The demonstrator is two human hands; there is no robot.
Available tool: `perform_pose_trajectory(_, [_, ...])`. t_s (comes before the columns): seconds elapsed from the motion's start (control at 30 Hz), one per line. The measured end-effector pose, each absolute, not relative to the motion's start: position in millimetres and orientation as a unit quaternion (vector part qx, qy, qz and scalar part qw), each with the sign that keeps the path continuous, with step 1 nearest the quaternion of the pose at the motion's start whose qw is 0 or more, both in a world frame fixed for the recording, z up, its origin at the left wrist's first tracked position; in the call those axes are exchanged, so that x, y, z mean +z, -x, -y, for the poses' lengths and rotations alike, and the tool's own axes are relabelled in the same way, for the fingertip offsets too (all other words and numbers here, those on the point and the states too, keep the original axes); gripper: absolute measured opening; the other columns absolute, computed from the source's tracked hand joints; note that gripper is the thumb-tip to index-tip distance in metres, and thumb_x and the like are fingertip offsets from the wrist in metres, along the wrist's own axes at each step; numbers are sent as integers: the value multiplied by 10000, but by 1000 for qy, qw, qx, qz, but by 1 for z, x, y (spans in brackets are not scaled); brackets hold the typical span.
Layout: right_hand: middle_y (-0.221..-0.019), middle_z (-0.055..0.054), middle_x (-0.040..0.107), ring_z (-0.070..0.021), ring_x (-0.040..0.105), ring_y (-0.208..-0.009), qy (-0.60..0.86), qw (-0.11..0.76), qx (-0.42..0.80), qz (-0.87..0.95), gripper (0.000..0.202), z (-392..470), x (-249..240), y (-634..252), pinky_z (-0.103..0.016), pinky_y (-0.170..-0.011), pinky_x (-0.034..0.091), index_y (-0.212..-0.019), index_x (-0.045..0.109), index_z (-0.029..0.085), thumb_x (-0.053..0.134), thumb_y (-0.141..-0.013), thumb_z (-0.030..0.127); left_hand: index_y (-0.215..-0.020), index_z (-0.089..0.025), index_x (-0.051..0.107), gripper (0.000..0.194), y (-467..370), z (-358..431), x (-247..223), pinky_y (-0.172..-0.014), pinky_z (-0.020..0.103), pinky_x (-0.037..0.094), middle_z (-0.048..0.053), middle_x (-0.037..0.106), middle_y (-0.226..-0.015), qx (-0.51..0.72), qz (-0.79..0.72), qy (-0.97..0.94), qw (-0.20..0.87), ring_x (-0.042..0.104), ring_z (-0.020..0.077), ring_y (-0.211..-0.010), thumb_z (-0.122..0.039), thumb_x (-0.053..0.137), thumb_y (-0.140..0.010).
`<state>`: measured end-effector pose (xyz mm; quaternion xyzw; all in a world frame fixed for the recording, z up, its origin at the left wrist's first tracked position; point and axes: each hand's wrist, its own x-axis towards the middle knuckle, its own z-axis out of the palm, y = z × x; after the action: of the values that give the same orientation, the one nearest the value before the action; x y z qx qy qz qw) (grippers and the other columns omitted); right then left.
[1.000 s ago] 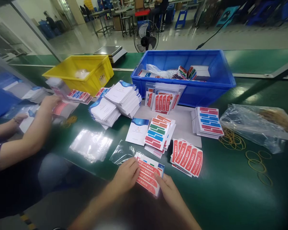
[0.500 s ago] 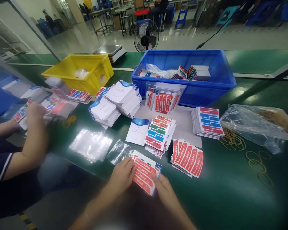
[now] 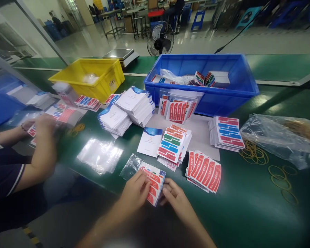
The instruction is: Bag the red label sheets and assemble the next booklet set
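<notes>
Red-printed cards (image 3: 154, 183) lie near the green tabletop's front edge, pinched between the left hand's (image 3: 137, 190) closed fingers, while the right hand's (image 3: 173, 197) fingers curl half open at their right side, whether gripping I cannot tell. A clear bag (image 3: 131, 166) sits just beyond; farther back, toward the tabletop's (image 3: 250, 193) far edge, stands a blue bin (image 3: 201, 98).

A factory or workshop packing area, judging by the long green tabletop (image 3: 248, 193) with its blue bin (image 3: 201, 100), yellow bin (image 3: 105, 82) and stacked printed booklets (image 3: 136, 103); behind it, a glossy floor (image 3: 134, 46) holds workbenches, plastic stools and a standing fan (image 3: 160, 40)
</notes>
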<state>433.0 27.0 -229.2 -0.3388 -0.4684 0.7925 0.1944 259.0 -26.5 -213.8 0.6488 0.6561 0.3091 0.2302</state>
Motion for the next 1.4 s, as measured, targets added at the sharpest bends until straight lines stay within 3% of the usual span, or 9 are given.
perform_pose_trajectory(0.17, [-1095, -50, 558, -171, 551, -976, 363, 235, 759, 486, 383, -27, -239, -431, -299, -851, 454, -1186, 435, 251, 595, -856, 365, -753, -152, 485, 131, -269, 28, -204, -638, 244, 432, 63, 527, -812, 357, -612, -656, 259, 513, 140, -737, -114, 436, -869])
perform_pose_trajectory(0.33, [-902, -9, 562, -161, 556, -845, 333, 233, 782, 472, 248, -27, -242, -424, -299, -826, 443, -969, 500, 220, 623, -824, 379, -768, -150, 498, 105, -280, 28, -196, -683, 246, 452, 64, 564, -831, 361, -544, -709, 268, 533, 139, -769, -91, 464, -849])
perform_pose_trajectory(0.43, [-779, 13, 508, -145, 515, -753, 333, 219, 771, 497, 224, -38, -232, -431, -282, -768, 433, -846, 511, 197, 612, -824, 396, -890, -154, 546, 55, -265, 15, -187, -849, 309, 451, 88, 586, -981, 336, -516, -740, 270, 537, 179, -946, -135, 510, -853])
perform_pose_trajectory(0.53, [-730, 17, 476, -132, 468, -699, 350, 180, 727, 563, 250, -56, -214, -442, -253, -676, 395, -793, 524, 181, 558, -858, 420, -1176, -157, 502, 358, -243, -12, -179, -997, 379, 379, 134, 516, -1225, 326, -523, -736, 280, 462, 233, -1151, -249, 590, -841])
perform_pose_trajectory(0.6, [-750, 4, 511, -139, 475, -716, 342, 161, 705, 600, 266, -69, -202, -447, -249, -655, 380, -814, 560, 175, 529, -874, 432, -1243, -163, 474, 474, -234, -34, -176, -983, 356, 394, 129, 524, -1244, 311, -498, -735, 340, 490, 231, -1133, -310, 629, -820])
perform_pose_trajectory(0.7, [-743, -4, 537, -142, 489, -721, 338, 183, 668, 638, 313, -85, -193, -454, -253, -665, 376, -827, 600, 179, 457, -911, 444, -1003, -154, 612, 228, -234, -61, -178, -758, 258, 461, 58, 643, -920, 275, -426, -722, 471, 585, 161, -819, -319, 590, -847])
perform_pose_trajectory(0.77, [-733, -3, 529, -138, 483, -708, 339, 239, 644, 643, 366, -91, -195, -459, -254, -671, 375, -840, 606, 188, 381, -938, 459, -838, -138, 611, 180, -239, -71, -183, -635, 217, 432, 26, 608, -750, 308, -413, -671, 534, 548, 122, -674, -307, 558, -866])
perform_pose_trajectory(0.93, [-878, -8, 556, -152, 524, -821, 384, 300, 631, 604, 219, -91, -212, -467, -254, -729, 408, -930, 562, 223, 510, -888, 432, -786, -144, 505, 168, -245, -73, -208, -659, 202, 419, 5, 574, -769, 476, -387, -514, 599, 531, 97, -678, -279, 532, -882])
perform_pose_trajectory(1.4, [-751, -13, 564, -150, 527, -693, 407, 283, 592, 635, 202, -87, -218, -464, -256, -610, 407, -785, 567, 195, 521, -884, 365, -725, -116, 545, 190, -245, -70, -215, -643, 200, 425, 48, 602, -756, 398, -357, -576, 618, 547, 113, -677, -245, 540, -865])
